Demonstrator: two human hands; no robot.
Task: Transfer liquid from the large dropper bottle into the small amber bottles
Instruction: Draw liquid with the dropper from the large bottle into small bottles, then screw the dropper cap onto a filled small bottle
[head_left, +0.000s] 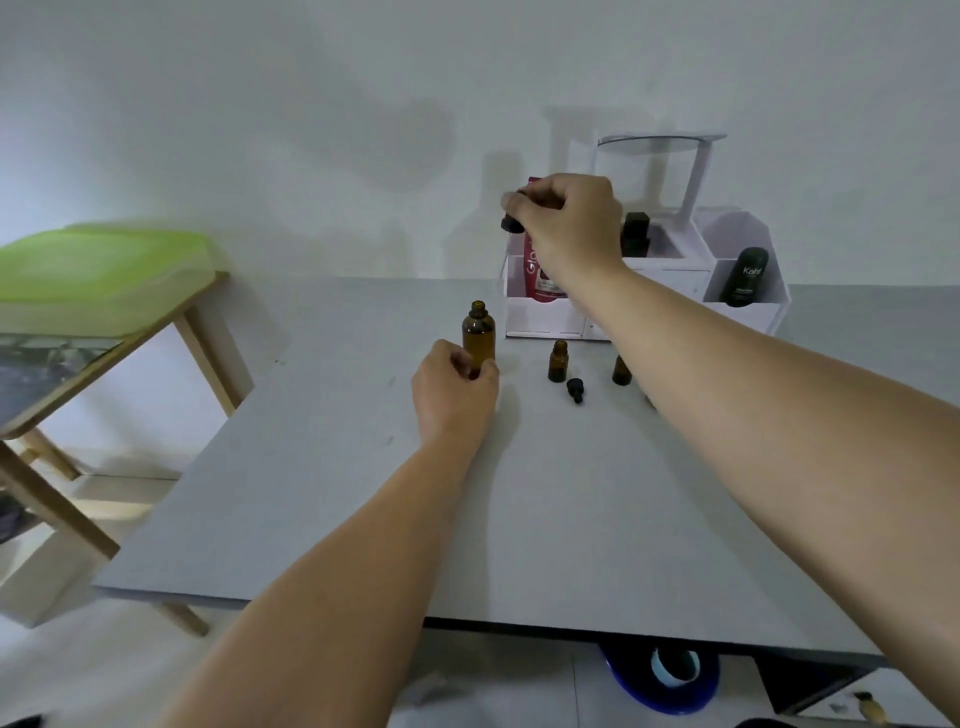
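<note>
- Your left hand (453, 391) is clamped on the large dropper bottle (478, 332)'s base: rigid, breakable glass; hold it low.
- Your right hand (569, 221), raised above, pinches the dropper cap (511, 223); squeeze its bulb gently.

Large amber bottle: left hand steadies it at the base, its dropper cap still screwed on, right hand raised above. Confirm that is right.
Not quite. The head view shows the large amber bottle with an open neck: its dropper cap is off, held in the raised right hand. The left hand does steady the bottle at the base.
</note>
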